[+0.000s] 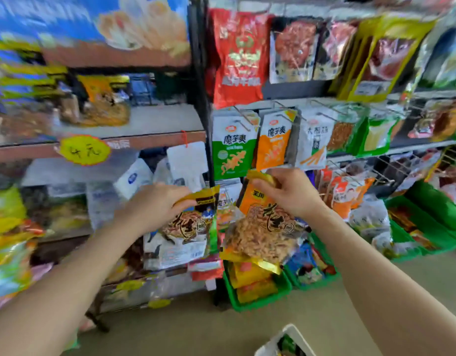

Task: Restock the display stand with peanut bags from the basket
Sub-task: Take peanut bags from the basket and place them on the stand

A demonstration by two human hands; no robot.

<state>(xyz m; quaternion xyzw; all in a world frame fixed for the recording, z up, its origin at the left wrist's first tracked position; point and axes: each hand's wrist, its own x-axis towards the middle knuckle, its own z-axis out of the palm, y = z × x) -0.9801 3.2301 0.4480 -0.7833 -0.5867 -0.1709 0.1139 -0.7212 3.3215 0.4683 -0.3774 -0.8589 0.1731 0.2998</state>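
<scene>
Orange peanut bags [262, 222] hang pinched in both my hands, left [154, 206] and right [291, 194], next needing a free hook [334, 164] on the stand.

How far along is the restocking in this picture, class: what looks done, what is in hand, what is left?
Done: some similar yellow bags already lie in the green tray below.
In hand: the left hand pinches one peanut bag by its top; the right hand holds a second peanut bag the same way. Neither is placed yet.
Left: the white basket at the bottom edge holds more packets.
</scene>
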